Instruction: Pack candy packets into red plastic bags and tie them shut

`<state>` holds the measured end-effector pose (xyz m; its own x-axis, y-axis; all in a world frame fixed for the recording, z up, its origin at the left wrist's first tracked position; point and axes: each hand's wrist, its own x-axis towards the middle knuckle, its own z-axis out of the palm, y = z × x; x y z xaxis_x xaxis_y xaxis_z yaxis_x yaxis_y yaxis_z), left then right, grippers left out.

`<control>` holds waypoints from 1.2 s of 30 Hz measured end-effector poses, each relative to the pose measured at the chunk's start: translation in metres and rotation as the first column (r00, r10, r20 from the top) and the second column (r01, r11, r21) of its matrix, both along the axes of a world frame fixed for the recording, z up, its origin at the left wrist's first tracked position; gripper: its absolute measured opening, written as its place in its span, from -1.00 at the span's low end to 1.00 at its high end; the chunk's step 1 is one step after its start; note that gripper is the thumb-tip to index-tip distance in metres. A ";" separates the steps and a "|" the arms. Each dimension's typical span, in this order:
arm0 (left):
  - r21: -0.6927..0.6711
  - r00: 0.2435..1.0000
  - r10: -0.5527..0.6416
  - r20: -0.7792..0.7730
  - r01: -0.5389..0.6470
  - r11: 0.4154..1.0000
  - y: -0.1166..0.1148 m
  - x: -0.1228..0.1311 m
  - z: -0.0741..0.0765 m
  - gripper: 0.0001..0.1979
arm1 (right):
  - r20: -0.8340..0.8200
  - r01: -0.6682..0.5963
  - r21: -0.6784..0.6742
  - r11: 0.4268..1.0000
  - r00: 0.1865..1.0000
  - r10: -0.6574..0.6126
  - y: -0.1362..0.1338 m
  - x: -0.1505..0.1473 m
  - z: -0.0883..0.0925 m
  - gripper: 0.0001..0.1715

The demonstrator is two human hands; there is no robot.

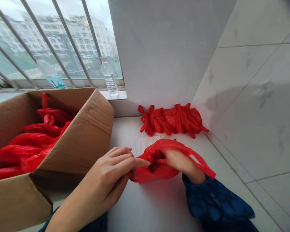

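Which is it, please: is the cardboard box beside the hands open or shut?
Open: the cardboard box has its flap folded outward, and red plastic bags show inside it.

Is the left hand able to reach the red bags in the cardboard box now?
Probably yes: the open box stands just beside the left hand, its bags lie uncovered; but the hand pinches a loose bag.
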<state>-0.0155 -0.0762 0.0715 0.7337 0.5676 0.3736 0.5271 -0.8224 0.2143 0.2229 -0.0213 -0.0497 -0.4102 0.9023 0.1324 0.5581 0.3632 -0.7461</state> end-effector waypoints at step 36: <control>-0.094 0.980 0.148 0.133 -0.136 0.986 0.041 0.022 -0.043 -0.73 | -0.632 -0.420 -0.302 0.856 0.760 0.150 -0.013 0.002 0.039 -0.68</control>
<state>0.0064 -0.0347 0.0280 0.5878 0.6959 0.4127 0.5971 -0.7173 0.3591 0.2250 -0.0339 -0.0106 -0.6247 0.7766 0.0818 -0.0983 0.0257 -0.9948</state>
